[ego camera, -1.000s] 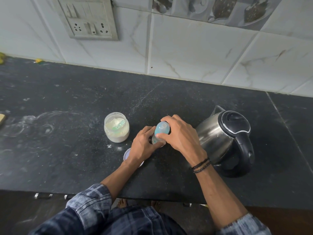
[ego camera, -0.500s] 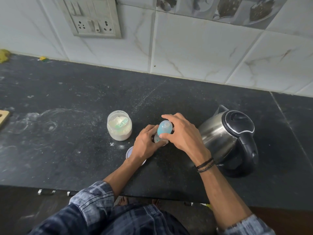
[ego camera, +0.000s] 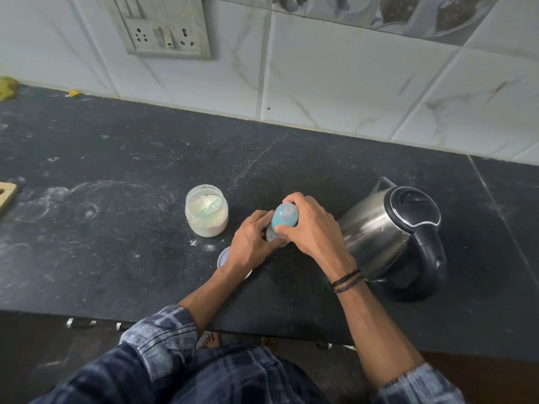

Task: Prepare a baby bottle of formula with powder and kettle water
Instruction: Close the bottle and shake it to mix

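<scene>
A small baby bottle [ego camera: 282, 218] with a light blue top stands upright on the black counter [ego camera: 116, 258]. My left hand [ego camera: 251, 243] grips its lower body. My right hand [ego camera: 310, 228] wraps its fingers round the blue top from above. Left of the bottle stands an open clear jar of white formula powder [ego camera: 206, 211] with a green scoop lying in it. The steel kettle [ego camera: 390, 237], black lid down, stands just right of my right hand. The jar's round lid [ego camera: 223, 259] lies flat, partly hidden under my left wrist.
White powder is spilt on the counter by the jar. A wooden board corner [ego camera: 7, 195] pokes in at the left edge. A switch and socket panel [ego camera: 163, 27] is on the tiled wall. The counter's front edge runs just below my forearms.
Both hands stay on the bottle. The right hand's grip has shifted slightly round the blue top. The camera has tilted a little.
</scene>
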`<action>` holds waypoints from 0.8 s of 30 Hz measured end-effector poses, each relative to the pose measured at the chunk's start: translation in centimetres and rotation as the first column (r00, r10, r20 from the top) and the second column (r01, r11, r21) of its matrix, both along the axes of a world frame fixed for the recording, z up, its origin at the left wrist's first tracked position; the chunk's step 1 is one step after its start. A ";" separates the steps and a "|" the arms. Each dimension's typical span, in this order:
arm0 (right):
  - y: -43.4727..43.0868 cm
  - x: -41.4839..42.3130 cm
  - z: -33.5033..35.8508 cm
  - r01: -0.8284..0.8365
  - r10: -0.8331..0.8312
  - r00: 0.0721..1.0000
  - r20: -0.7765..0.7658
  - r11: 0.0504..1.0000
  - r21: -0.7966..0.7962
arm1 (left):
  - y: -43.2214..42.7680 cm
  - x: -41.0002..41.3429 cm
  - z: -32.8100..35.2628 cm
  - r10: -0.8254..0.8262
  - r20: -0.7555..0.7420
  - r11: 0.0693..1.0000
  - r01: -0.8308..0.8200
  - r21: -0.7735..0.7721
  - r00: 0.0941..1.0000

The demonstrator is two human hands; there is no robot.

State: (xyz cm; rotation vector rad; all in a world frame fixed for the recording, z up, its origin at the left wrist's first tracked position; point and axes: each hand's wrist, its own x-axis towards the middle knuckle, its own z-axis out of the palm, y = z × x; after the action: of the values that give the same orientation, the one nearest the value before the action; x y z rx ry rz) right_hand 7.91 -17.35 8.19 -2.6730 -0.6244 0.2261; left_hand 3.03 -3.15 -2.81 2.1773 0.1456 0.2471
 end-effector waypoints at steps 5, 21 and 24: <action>-0.1 -0.2 -0.8 -0.048 0.048 0.999 -0.015 0.999 0.025 | 0.0 -0.1 0.2 -0.016 -0.008 1.000 0.016 -0.004 1.000; -0.5 0.0 -2.7 -0.008 0.019 0.999 -0.041 0.972 0.233 | -0.2 -0.3 0.9 -0.023 -0.057 0.999 0.021 -0.047 0.998; -0.4 -0.1 -3.6 0.000 0.003 1.000 -0.009 0.963 0.270 | -0.4 -0.5 1.2 -0.009 -0.069 0.999 0.006 -0.048 0.998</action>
State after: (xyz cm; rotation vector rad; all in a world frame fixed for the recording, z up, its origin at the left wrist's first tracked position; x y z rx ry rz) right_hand 7.77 -17.78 4.64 -2.4079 -0.6074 0.1416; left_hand 2.50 -3.53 -1.63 2.1391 0.1805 0.1624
